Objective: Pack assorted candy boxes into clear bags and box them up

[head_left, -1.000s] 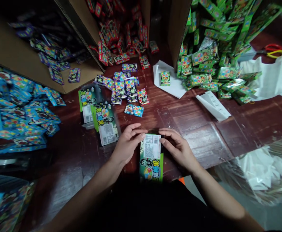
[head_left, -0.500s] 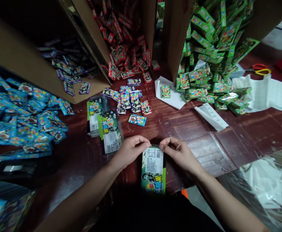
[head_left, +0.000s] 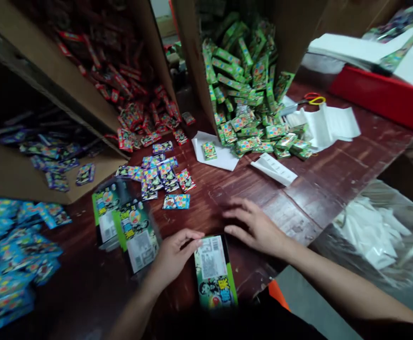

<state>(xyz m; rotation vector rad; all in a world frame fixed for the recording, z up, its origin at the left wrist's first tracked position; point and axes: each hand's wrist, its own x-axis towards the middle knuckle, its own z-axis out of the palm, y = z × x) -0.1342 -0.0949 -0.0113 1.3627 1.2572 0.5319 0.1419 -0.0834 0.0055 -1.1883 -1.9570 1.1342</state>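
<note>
1. Dark red wooden table [head_left: 210,189], a printed packet [head_left: 216,277] at its near edge.
2. Bare arms [head_left: 320,271], hands apart: left hand [head_left: 176,255] pinches the packet's far-left corner, where a light, flat grip should avoid creases; right hand [head_left: 259,229] hovers beside, fingers spread.
3. Packet's long axis points away, leaning slightly left.
4. White label [head_left: 211,257] at far end.

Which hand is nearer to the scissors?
Right. The right hand is below and left of the scissors in view; the left hand is farther off, at the front pouch.
</note>
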